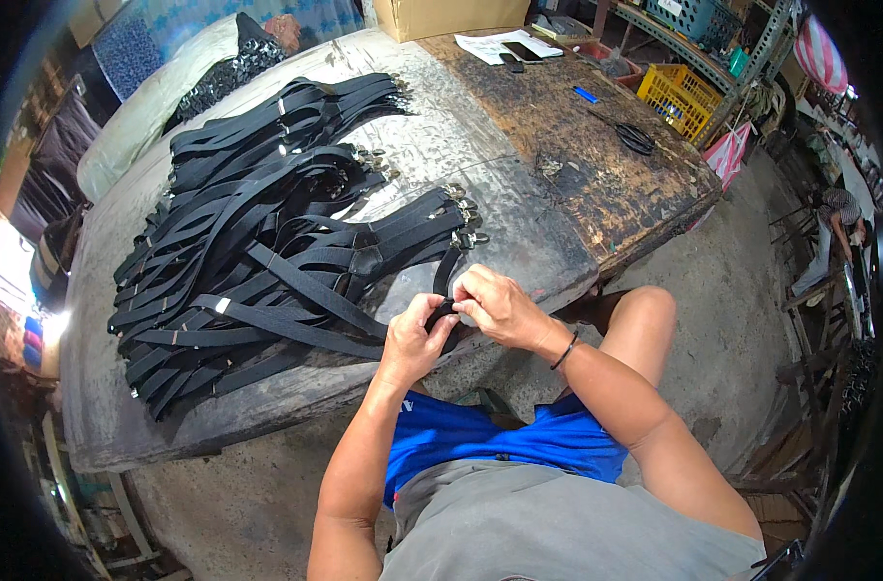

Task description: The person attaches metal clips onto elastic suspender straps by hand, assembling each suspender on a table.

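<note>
Both hands meet at the table's near edge over black elastic suspenders. My left hand (414, 334) is closed on a black strap (445, 274), its thumb and fingers pinching it. Beside it, my right hand (495, 308) pinches the same strap close to the left fingertips; what lies between the fingers is mostly hidden. From the hands the strap runs up toward metal clips (469, 238). Left of the hands spreads a big pile of black suspenders (267, 242), with a dark joining patch (366, 259) on one and shiny clips along the right ends.
On the worn table (519, 208) lie scissors (633, 137), a blue object (585, 95), a phone (522, 52) and papers (485, 46). A cardboard box (451, 17) stands at the back. Beyond are a yellow crate (676, 99) and, far right, another person (837, 208).
</note>
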Demonstrator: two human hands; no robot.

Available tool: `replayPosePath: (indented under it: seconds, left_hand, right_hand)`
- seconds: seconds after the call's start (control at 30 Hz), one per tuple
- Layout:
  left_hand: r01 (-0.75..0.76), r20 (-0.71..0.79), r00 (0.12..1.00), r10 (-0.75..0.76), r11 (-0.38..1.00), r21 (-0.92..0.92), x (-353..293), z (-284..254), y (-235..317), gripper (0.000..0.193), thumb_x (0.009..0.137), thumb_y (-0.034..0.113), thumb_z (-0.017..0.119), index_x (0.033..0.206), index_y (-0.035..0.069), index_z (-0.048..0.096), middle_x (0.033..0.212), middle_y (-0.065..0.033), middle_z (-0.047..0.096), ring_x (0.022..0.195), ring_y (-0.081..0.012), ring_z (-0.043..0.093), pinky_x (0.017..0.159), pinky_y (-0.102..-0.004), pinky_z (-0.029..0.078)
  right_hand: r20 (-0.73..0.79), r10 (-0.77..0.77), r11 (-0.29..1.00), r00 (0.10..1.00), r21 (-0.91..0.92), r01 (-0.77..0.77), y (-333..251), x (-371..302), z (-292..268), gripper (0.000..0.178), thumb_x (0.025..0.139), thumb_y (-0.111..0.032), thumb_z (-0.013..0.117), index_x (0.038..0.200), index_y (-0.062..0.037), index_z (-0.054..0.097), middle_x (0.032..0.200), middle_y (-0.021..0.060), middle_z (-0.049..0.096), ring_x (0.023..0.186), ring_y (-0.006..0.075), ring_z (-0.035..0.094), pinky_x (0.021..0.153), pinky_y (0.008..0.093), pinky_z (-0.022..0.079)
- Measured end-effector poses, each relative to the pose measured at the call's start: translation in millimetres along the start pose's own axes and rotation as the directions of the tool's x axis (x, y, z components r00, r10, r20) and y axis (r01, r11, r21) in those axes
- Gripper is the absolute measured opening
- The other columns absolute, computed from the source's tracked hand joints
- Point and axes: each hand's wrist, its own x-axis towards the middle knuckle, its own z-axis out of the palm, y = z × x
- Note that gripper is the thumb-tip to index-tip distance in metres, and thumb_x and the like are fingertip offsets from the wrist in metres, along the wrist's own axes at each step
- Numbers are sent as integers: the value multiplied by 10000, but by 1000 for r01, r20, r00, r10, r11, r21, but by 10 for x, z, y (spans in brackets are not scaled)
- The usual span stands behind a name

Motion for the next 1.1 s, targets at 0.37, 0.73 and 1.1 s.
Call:
replayPosePath:
  seconds: [0.37,0.73,1.1]
  left_hand:
    - [108,82,992,-96,983,-150,10,-14,-70,267,868,87,748,1069,-1,595,886,-131,724,825,-164,703,722,-307,540]
    - [83,60,995,-77,991,-100,30,-28,46,261,870,90,742,1062,-11,598,875,-134,721,819,-157,699,722,-305,536]
    - [44,29,999,-43,998,-45,10,-8,37,250,844,65,748,1044,2,611,873,-162,716,833,-234,729,715,-332,546]
  right_hand:
    - [136,94,960,986,249,-126,67,-278,-143,88,923,-79,614,895,-13,564,855,82,537,772,190,581,661,296,467]
    - [-164,28,991,986,133,-6,21,-118,124,141,825,-2,711,936,-18,625,884,111,603,790,259,616,698,352,504]
    - [-83,1,1000,997,-11,-2,-26,-60,59,104,859,-36,658,926,-24,580,880,136,580,808,343,613,707,411,493]
